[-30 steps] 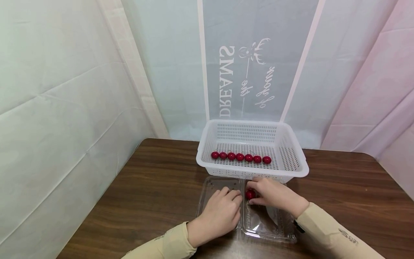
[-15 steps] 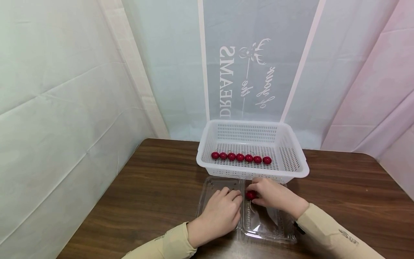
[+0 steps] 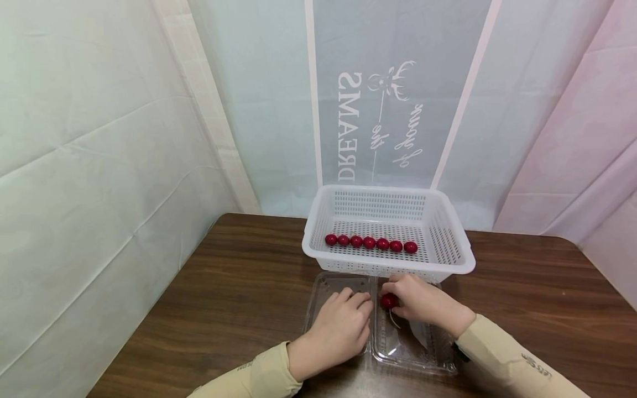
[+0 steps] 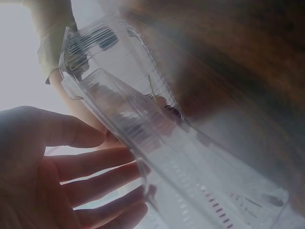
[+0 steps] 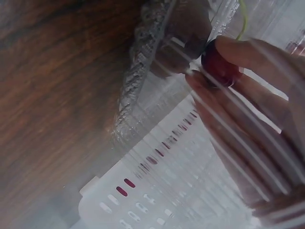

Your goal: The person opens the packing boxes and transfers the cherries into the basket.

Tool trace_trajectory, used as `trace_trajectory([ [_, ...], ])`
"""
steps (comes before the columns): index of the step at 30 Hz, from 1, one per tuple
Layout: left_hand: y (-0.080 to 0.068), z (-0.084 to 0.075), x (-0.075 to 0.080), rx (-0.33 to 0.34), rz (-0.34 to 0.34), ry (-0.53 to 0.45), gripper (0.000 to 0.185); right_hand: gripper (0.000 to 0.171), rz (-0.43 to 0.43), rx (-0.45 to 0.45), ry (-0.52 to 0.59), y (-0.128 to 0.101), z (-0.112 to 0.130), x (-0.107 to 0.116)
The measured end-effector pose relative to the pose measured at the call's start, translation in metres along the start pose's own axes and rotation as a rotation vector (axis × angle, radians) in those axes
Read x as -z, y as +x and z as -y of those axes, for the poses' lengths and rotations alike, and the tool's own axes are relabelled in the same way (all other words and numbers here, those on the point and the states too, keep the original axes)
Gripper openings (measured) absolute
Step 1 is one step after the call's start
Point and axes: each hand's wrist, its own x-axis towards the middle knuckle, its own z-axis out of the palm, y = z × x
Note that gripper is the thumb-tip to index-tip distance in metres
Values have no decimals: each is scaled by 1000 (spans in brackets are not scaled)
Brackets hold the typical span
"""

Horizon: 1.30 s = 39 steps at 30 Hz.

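My right hand (image 3: 420,298) pinches a dark red cherry (image 3: 389,300) between thumb and fingertips, inside the right half of an unfolded clear plastic clamshell box (image 3: 405,356). The cherry's thin stem (image 3: 395,319) points toward the front of the table. Through the box wall, the right wrist view shows the cherry (image 5: 219,67) with its green stem (image 5: 244,19) beside the thumb. Over the box's left half rests my left hand (image 3: 339,326); in the left wrist view its fingers (image 4: 102,162) are loosely extended, tips at the box's edge.
Behind the box stands a white perforated basket (image 3: 311,237) with a row of several cherries (image 3: 369,242) on its floor. The brown wooden table (image 3: 239,287) extends to both sides. Light cloth curtains (image 3: 269,110) hang along the back and sides.
The cherry in my right fingers has shifted slightly right and turned, and its stem now slants toward the front right. My left hand has stayed in place.
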Motion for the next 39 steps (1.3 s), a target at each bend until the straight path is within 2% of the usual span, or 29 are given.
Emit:
trace_trajectory([
  [18,0,1,0,-3,-14,-6,20,26,16,-2,-10,-2,2,7],
  [23,0,0,1,-3,-15,-3,19,28,11,-22,-11,-4,7,15],
  [31,0,0,2,-5,-14,-4,19,27,-59,43,-46,-6,16,34],
  [39,1,0,3,-10,-12,-8,19,30,-71,61,-68,-9,22,51],
])
